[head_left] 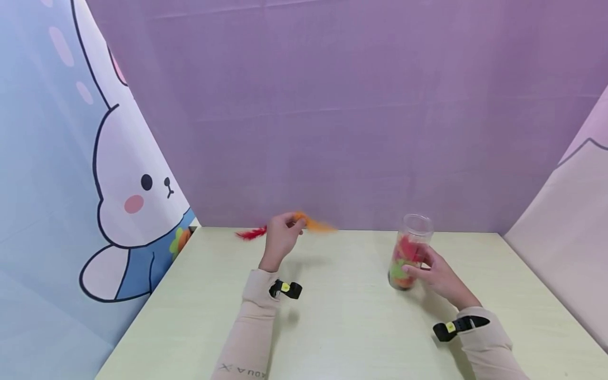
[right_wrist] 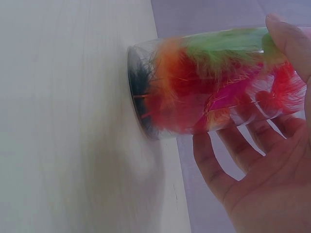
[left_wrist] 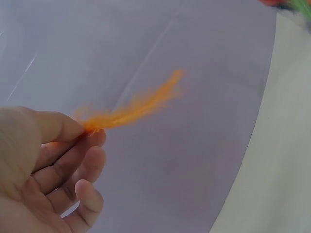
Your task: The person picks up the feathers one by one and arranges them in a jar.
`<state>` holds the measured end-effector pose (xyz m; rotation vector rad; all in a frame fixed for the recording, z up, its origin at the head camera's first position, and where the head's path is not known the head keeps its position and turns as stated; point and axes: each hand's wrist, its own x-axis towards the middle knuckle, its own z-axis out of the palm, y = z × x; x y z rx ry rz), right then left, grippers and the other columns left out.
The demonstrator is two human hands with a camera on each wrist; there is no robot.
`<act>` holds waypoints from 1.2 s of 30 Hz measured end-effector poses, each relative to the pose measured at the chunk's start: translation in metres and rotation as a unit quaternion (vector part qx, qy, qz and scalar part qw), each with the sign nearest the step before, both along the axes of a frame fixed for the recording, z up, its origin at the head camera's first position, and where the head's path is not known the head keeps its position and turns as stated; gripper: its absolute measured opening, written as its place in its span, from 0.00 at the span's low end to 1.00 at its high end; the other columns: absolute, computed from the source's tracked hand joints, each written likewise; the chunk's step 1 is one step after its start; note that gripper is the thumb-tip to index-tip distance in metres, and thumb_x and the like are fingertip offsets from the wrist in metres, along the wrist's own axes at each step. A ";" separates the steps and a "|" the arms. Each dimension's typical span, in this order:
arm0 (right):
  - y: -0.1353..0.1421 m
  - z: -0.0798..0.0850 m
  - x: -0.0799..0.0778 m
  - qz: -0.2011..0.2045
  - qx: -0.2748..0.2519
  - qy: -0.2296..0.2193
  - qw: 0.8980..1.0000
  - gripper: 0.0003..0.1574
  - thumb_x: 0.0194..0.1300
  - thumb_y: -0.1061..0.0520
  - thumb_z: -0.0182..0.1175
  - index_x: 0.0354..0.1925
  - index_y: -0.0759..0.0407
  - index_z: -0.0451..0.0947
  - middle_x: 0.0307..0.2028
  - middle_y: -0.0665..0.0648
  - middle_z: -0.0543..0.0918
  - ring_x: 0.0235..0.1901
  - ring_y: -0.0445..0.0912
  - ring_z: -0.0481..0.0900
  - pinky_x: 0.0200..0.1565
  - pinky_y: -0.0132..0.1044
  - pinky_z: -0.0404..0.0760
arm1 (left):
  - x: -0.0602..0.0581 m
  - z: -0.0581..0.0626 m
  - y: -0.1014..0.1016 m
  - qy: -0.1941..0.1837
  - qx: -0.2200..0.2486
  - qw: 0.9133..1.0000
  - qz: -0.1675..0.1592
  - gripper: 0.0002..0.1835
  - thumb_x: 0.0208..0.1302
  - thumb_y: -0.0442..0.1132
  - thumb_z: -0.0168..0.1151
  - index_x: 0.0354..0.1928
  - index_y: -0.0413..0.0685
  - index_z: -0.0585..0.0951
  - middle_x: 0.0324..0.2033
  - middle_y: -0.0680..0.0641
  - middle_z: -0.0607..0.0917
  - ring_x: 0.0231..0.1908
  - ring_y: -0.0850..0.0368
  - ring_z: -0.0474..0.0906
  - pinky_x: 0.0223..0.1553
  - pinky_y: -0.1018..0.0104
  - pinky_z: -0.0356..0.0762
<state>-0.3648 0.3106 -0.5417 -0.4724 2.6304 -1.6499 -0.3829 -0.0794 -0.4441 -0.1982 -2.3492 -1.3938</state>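
Between thumb and fingertips, my left hand (head_left: 282, 238) pinches an orange feather (left_wrist: 136, 110) by one end, and the feather points off to the right above the far part of the table. My right hand (head_left: 440, 275) grips a clear cylindrical jar (head_left: 418, 224), thumb on one side and fingers on the other. Inside the jar are fluffy feathers (right_wrist: 194, 82) in red, orange, green, pink and a dark colour. The jar's open mouth faces up and its base is close to the tabletop. Just left of my left hand lies a red feather (head_left: 250, 233), partly hidden by the hand.
The pale tabletop (head_left: 332, 316) extends under both arms. A purple cloth (head_left: 332, 116) hangs behind its far edge. To the left is a blue sheet with a cartoon rabbit (head_left: 123, 184), and a light sheet (head_left: 570, 221) borders the right side.
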 end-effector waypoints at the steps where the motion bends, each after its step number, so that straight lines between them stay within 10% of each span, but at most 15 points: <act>1: 0.000 0.000 0.000 0.000 0.000 0.000 1.000 0.42 0.70 0.47 0.66 0.73 0.57 0.61 0.62 0.62 0.75 0.52 0.33 0.75 0.52 0.36 0.76 | 0.001 0.001 0.002 0.003 0.003 1.000 -0.004 0.08 0.70 0.41 0.66 0.35 0.47 0.89 0.31 0.45 0.90 0.32 0.46 0.86 0.30 0.64 0.78; 27: -0.001 0.004 -0.006 0.000 0.004 -0.012 1.000 0.44 0.69 0.45 0.66 0.74 0.56 0.60 0.65 0.62 0.74 0.56 0.41 0.73 0.55 0.43 0.75 | 0.019 0.011 0.058 0.061 0.037 0.995 -0.072 0.07 0.68 0.43 0.68 0.37 0.48 0.89 0.27 0.46 0.88 0.26 0.45 0.84 0.21 0.68 0.73; 36: 0.001 0.005 -0.006 0.003 0.003 -0.012 1.000 0.43 0.70 0.45 0.66 0.74 0.56 0.61 0.65 0.62 0.74 0.54 0.34 0.73 0.56 0.43 0.75 | 0.026 0.028 0.083 0.076 0.072 0.990 -0.092 0.09 0.68 0.45 0.68 0.38 0.47 0.88 0.27 0.45 0.88 0.24 0.59 0.82 0.23 0.69 0.73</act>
